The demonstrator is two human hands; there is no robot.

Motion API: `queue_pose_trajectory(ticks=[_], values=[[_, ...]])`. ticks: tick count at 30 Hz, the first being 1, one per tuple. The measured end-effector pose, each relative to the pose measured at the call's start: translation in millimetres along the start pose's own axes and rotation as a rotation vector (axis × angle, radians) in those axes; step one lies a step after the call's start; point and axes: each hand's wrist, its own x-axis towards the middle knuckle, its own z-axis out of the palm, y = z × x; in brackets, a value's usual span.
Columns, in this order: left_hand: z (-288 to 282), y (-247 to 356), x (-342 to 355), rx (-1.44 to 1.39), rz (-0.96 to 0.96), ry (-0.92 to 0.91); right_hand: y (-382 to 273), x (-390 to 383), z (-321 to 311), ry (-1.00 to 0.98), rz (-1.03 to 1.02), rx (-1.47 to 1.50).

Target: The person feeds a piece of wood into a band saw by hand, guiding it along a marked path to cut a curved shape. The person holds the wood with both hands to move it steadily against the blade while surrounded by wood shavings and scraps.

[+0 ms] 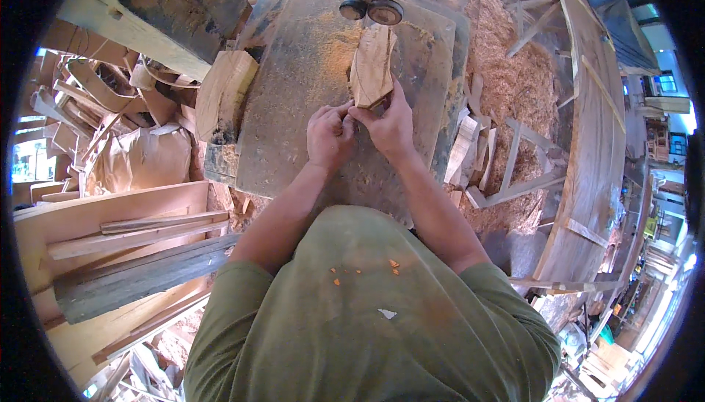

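A pale wooden block point(371, 64) with a pencilled curve lies lengthwise on the sawdust-dusted machine table point(275, 86), beneath dark round saw guides point(384, 11). My right hand point(385, 123) grips the block's near end, thumb and fingers closed round it. Just left of that end, my left hand point(329, 134) has its fingers curled in toward the block, almost meeting the right one; whatever they hold is hidden. A larger curved wood piece point(224, 93) rests at the table's left edge.
A cast machine body point(169, 16) rises upper left. Scrap timber and boards point(136, 226) crowd the left. Wood shavings point(499, 49), offcuts point(466, 152) and a slatted frame lie right of the table, beside a long leaning board point(580, 167). A workshop stretches along the far right.
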Motion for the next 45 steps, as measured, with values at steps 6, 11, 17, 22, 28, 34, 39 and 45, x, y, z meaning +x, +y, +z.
queue_pose_trajectory(ticks=[6,11,17,22,28,34,39,45], values=[[-1.4,-6.4,3.0,0.037,0.036,-0.035,5.3,2.4,-0.8,0.001,0.006,-0.003],[-3.6,-13.0,6.3,0.085,0.059,-0.093,-1.2,3.2,-0.6,-0.013,0.008,0.011],[-5.3,-8.9,6.1,0.075,0.049,-0.085,-2.9,3.0,-1.2,0.003,0.008,-0.024],[-5.1,-9.9,5.9,0.08,0.051,-0.093,0.1,2.8,0.7,0.014,0.01,-0.028],[-4.7,-9.7,6.5,0.08,0.033,-0.104,7.7,4.8,-0.1,0.005,0.012,0.002],[-3.3,-8.7,6.4,0.099,0.042,-0.068,6.3,5.5,-1.1,-0.021,0.047,-0.011],[-5.5,-6.2,7.1,0.086,0.036,-0.08,7.9,5.1,0.4,-0.015,0.038,0.015],[-5.0,-7.3,6.8,0.087,0.022,-0.086,7.1,5.9,1.5,-0.008,0.025,0.007]])
